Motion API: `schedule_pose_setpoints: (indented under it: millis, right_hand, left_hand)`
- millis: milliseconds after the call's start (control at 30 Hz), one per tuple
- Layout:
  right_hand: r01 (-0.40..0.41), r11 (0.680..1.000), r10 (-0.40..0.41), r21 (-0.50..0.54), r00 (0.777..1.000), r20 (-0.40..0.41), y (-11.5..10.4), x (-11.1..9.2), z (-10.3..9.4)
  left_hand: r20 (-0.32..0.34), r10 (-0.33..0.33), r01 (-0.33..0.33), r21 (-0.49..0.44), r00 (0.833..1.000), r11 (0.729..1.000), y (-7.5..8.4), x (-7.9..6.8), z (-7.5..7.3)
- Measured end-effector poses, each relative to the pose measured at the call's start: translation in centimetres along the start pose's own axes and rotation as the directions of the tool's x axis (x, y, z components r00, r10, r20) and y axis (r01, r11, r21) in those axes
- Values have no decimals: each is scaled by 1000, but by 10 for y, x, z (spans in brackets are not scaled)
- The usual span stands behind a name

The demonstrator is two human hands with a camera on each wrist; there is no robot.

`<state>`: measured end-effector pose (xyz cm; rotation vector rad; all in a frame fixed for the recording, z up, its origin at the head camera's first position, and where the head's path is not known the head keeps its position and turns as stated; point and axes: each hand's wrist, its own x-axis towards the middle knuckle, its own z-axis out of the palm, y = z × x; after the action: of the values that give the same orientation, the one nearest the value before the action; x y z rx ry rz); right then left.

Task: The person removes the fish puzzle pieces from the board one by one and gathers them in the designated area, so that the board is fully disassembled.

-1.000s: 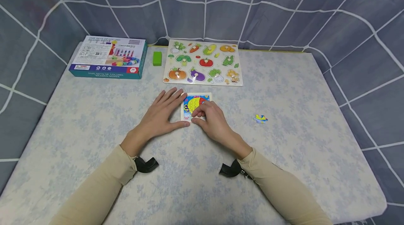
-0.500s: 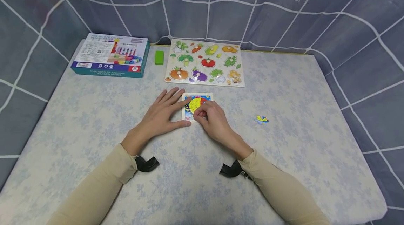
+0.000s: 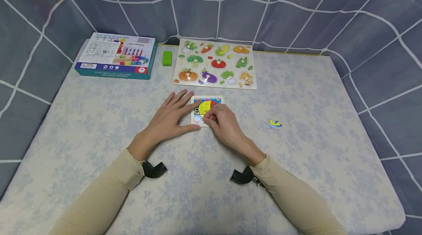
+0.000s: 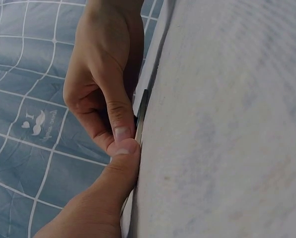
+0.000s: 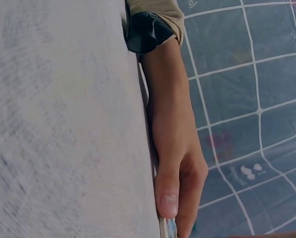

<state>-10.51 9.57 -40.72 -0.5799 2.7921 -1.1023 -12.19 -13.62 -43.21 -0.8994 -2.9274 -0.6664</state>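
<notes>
A small fish jigsaw puzzle (image 3: 206,107) in a pale frame (image 3: 192,114) lies in front of me, the fish yellow with a red head. My left hand (image 3: 171,116) lies at its left side, fingers spread, index finger over the frame and thumb along the lower left corner. Over the lower right of the puzzle, my right hand (image 3: 225,123) pinches a puzzle piece that its curled fingertips hide. In the left wrist view the right thumb (image 4: 119,119) sits close to the left thumb (image 4: 113,173). One loose puzzle piece (image 3: 275,124) lies to the right.
Behind the puzzle lies a vegetable peg board (image 3: 214,70). A green block (image 3: 167,58) and a flat box of beads (image 3: 115,57) stand at the back left. A grey checked curtain (image 3: 197,11) hangs round the patterned tabletop (image 3: 99,118).
The left index finger has moved from the frame's edge inward over the puzzle. The right fingers work at nearly the same spot. The whole view has shifted slightly.
</notes>
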Motion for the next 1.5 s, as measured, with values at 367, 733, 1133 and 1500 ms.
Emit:
schedule_pose_setpoints:
  millis: [367,733,1133,1500]
  right_hand:
    - [55,998,-56,-10,992,-117,11,3,-6]
    - [181,955,-201,-234,978,-64,15,7,-7]
    - [256,919,-289,-299,955,-73,17,12,-5]
    - [230,929,-273,-290,955,-115,15,11,-4]
  left_hand:
    - [15,-8,8,0,1000,1000,0,1,1]
    - [15,-4,4,8,1000,1000,1,-1,-2]
    - [13,3,-3,-6,1000,1000,0,0,-3]
    - [13,18,-18,-2,1000,1000,-1,1,1]
